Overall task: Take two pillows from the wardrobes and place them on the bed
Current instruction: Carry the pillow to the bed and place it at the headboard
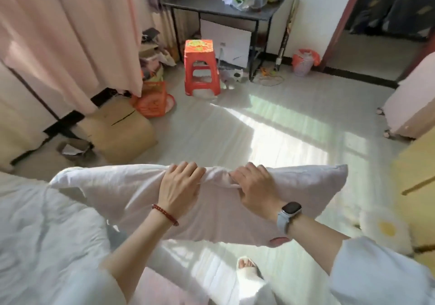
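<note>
Floor (pixel 235 128) lying cluttered; left hand (pixel 181 184) and right hand (pixel 255 187) are clutching the pillow (pixel 117 187) centrally, ends sagging, risking missing the bed (pixel 35 222).

— Bright daylight here, a hard sunlit patch glaring on the floor (pixel 289 140), striped with shadow.
— And soft, slightly blurred throughout; wide-angle bending at the edges, curtain (pixel 66 34) leaning.

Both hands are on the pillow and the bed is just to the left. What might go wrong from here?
The left hand and right hand both bunch the pillow near its middle top edge, so the ends hang unsupported and it may sag or slip. The pillow hides the floor ahead, and a cardboard box lies nearby, a possible trip hazard.
</note>
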A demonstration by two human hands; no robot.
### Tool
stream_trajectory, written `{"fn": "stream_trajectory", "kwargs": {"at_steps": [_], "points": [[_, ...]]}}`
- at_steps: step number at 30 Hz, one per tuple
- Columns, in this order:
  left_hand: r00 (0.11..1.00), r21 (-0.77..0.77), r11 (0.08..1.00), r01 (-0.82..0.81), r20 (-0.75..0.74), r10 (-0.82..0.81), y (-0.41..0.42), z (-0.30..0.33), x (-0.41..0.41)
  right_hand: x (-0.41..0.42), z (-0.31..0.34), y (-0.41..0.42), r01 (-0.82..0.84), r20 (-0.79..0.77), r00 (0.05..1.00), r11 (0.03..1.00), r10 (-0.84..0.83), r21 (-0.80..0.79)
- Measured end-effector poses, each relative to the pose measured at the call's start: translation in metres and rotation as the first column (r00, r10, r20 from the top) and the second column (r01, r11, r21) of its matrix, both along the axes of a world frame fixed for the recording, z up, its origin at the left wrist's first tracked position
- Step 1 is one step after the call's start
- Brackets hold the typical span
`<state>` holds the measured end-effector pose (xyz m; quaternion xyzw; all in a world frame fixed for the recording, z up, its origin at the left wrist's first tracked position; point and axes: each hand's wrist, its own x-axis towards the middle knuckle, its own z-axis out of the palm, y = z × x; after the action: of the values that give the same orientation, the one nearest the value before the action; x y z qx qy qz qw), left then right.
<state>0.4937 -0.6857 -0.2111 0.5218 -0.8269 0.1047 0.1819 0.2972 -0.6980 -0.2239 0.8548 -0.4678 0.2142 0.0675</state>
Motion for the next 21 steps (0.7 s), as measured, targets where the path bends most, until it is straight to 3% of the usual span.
{"fn": "stream_trajectory", "kwargs": {"at_steps": [6, 11, 21], "points": [[0.934, -0.04, 0.933, -0.357, -0.014, 0.357, -0.043, 0.005, 0.074, 0.094, 0.01, -0.109, -0.359, 0.022, 0.933, 0.933, 0.36, -0.01], [0.736, -0.054, 0.735, -0.676, 0.007, 0.677, -0.047, 0.01, 0.139, 0.194, 0.016, -0.164, -0.608, 0.053, 0.791, 0.793, 0.609, -0.034], [0.447, -0.073, 0.445, -0.893, -0.012, 0.895, -0.075, 0.018, 0.334, 0.441, 0.016, -0.229, -0.825, 0.084, 0.556, 0.561, 0.827, -0.062]]}}
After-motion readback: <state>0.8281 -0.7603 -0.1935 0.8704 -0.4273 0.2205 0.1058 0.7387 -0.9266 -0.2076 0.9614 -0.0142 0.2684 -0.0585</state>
